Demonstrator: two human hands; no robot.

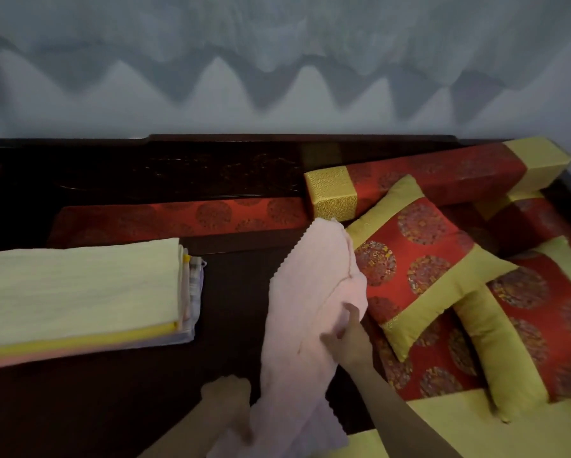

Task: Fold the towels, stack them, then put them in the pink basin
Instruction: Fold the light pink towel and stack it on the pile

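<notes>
A long pale pink towel [305, 299] stretches from the bottom middle up toward the cushions, loosely bunched along its length. My right hand [346, 340] pinches the towel's right edge about halfway up. My left hand [226, 399] sits at the towel's lower left edge, its fingers partly hidden behind the cloth. At the left lies a stack of folded towels [79, 295], pale yellow on top, with bright yellow, pink and white layers beneath. No pink basin is in view.
The dark wooden seat [231, 292] runs between stack and towel. Red-and-gold cushions [422, 266] and a long bolster [442, 173] crowd the right side. A carved dark backrest [178, 173] stands behind, below a pale wall.
</notes>
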